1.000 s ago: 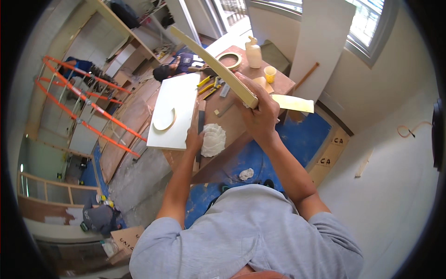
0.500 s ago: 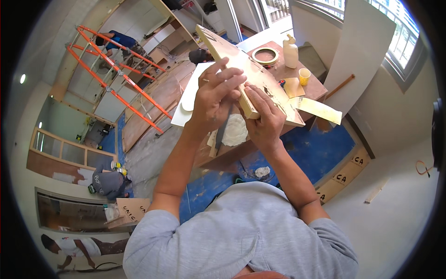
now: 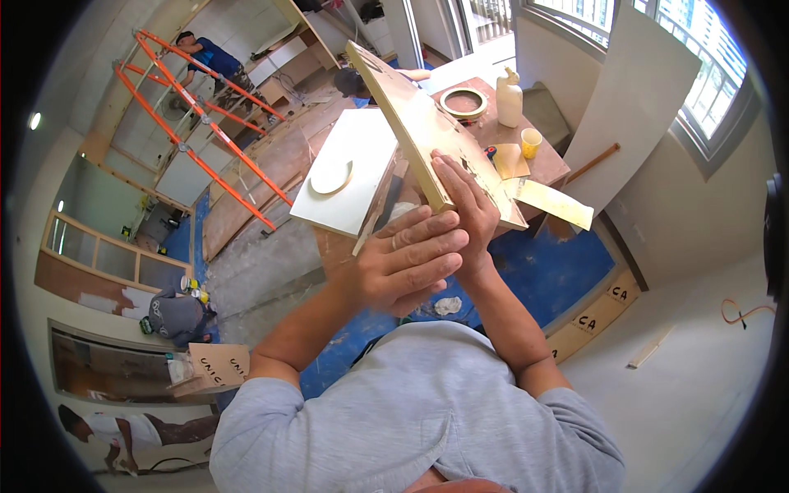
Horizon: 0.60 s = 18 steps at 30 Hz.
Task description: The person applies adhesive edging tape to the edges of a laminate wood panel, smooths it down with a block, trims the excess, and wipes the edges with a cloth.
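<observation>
A flat wooden board (image 3: 437, 123) with a pale edge strip is tilted up over the table. My right hand (image 3: 467, 193) holds its near end, fingers lying along the face and the thumb hidden. Beside the board's near corner is my left hand (image 3: 415, 253), its fingers stretched out and overlapping the right hand's wrist side. Whether the left fingertips touch the board's edge cannot be told. Dark marks show on the board's face. Under and left of it lies a white panel (image 3: 353, 135) with a roll of pale edging tape (image 3: 332, 177) on it.
On the brown table (image 3: 555, 168) stand a tape roll (image 3: 463, 103), a whitish bottle (image 3: 509, 99) and a yellow cup (image 3: 531, 144). A yellowish strip (image 3: 559, 204) overhangs its edge. An orange ladder (image 3: 201, 115) stands at left; several people work around the room.
My left hand has moved down from the board's left edge to its near corner, fingers now straighter. A person behind the ladder has straightened up.
</observation>
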Tool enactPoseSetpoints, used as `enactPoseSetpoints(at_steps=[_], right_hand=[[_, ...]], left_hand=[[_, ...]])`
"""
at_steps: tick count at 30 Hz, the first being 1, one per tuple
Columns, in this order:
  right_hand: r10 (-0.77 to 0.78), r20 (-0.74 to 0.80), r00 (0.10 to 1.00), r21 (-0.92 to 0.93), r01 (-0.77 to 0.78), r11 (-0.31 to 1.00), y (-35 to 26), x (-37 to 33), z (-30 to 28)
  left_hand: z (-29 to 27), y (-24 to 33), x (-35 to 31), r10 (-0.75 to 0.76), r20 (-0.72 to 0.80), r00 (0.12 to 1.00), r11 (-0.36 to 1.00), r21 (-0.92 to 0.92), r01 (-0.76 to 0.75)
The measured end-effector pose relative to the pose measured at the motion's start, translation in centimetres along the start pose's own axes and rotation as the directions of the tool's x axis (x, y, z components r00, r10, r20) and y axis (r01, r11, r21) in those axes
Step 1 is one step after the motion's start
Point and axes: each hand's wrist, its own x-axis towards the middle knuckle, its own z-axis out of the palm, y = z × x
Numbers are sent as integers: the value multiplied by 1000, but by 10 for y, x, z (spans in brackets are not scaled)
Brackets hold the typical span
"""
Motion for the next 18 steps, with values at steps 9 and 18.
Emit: enactPoseSetpoints(at_steps=[9, 18], right_hand=[[7, -36, 999, -57, -9, 998, -2, -1, 5], [9, -23, 1000, -49, -10, 999, 2, 4, -1]], left_hand=[[16, -72, 4, -186, -199, 962, 976, 80, 205], [-33, -245, 28, -339, -340, 877, 941, -114, 320]])
